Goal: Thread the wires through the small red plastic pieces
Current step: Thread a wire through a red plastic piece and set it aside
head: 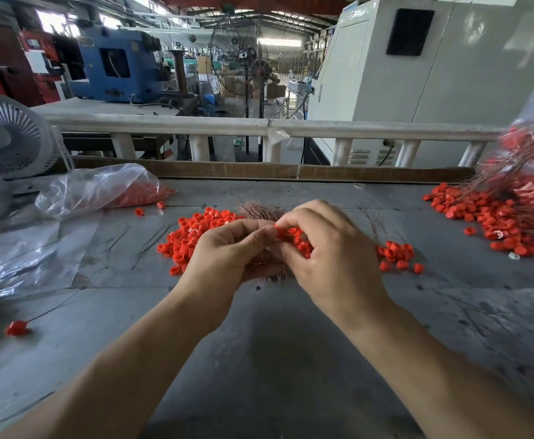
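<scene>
Pinching one red piece [280,231] between curled fingers [259,238], the left hand [227,258] and right hand [329,255] met above the desk [275,343], over a bundle of wires [260,210] and the red pile [196,236].

Near tabletop [275,359] in front of you is bare. Red-piece heap [196,236] blocks centre-left, plastic bag [101,188] far left, wired red pile [506,217] right, cardboard strip [259,171] behind.
</scene>
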Motion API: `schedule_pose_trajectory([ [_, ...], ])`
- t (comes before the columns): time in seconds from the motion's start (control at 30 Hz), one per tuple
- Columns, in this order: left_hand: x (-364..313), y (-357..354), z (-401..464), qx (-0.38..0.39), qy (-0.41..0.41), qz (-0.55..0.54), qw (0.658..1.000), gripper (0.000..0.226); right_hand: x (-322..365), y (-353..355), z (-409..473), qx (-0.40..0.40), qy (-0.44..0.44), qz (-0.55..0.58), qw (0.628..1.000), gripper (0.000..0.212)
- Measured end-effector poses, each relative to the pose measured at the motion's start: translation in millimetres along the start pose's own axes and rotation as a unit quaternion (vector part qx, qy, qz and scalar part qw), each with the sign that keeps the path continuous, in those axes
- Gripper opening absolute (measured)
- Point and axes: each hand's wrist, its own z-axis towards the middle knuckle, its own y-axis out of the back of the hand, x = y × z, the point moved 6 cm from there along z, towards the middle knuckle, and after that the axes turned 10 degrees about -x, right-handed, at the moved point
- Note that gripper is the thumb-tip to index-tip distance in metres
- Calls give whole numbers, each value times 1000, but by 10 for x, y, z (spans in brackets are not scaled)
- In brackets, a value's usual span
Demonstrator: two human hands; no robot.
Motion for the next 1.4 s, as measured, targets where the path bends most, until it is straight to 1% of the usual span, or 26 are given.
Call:
schedule_pose_trajectory([
  [0.1,49,-19,-5,2,45,-25,999,33,59,-47,-18,-5,11,-50,999,13],
  [0.23,66,-12,-12,0,80,-45,996,42,47,-55,-32,-8,6,-53,999,13],
  [0.3,61,-22,-17,3,85,-50,995,37,52,-39,-29,-11,11,-48,999,10],
  [0.43,44,-46,-26,12,87,-62,994,21,45,-4,-6,-22,18,-43,999,10],
  [0.73,25,-85,-69,33,81,-43,995,15,32,21,-25,-33,33,-6,999,8],
  [0.87,19,-63,-55,31,84,-51,995,16,31,0,-14,-16,32,-7,999,7],
  [1.0,10,-34,-33,34,80,-55,995,22,44,15,11,-7,41,-24,999,5],
  [1.13,-3,-16,-22,32,73,-68,994,33,55,21,-12,6,41,-12,999,9],
  [1.27,-11,3,-4,24,66,-60,996,26,29,8,-12,14,26,8,1000,17],
  [1.4,-5,6,-6,27,65,-66,995,27,25,-7,-13,15,17,33,999,14],
])
